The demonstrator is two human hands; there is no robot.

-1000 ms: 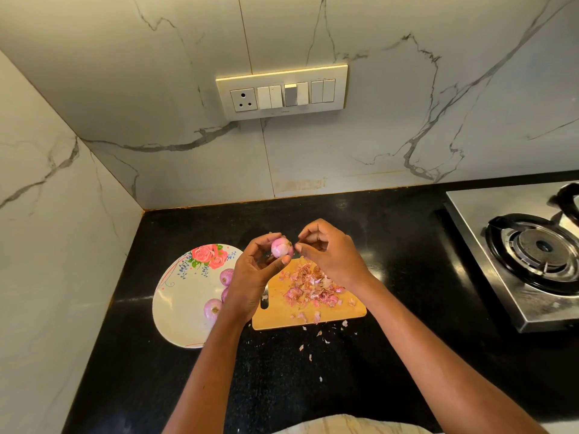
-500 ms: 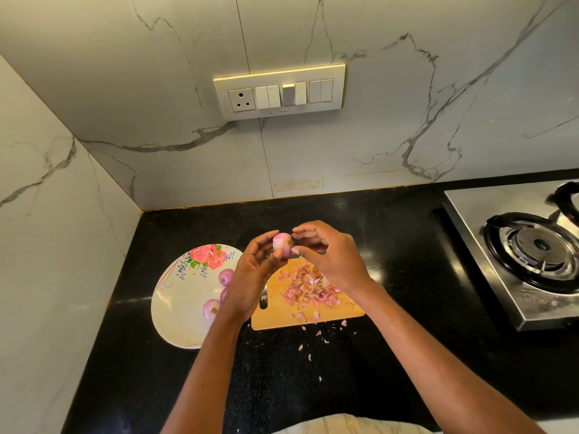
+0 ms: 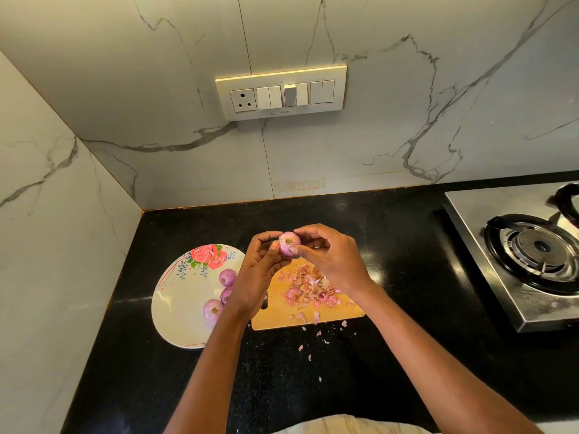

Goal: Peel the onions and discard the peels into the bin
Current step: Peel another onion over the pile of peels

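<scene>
pinching one onion (image 3: 289,243) between them, left hand (image 3: 254,277) and right hand (image 3: 336,261) grip it.

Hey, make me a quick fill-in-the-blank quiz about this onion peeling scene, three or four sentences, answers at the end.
1. Both hands, left hand and right hand, hold one small ____ above the counter.
2. The peeled onions lie on a white plate decorated with printed ____.
3. The heap of peels sits on a wooden ____.
4. At the right edge of the counter stands a gas ____.

Missing words: onion; roses; cutting board; stove
</scene>
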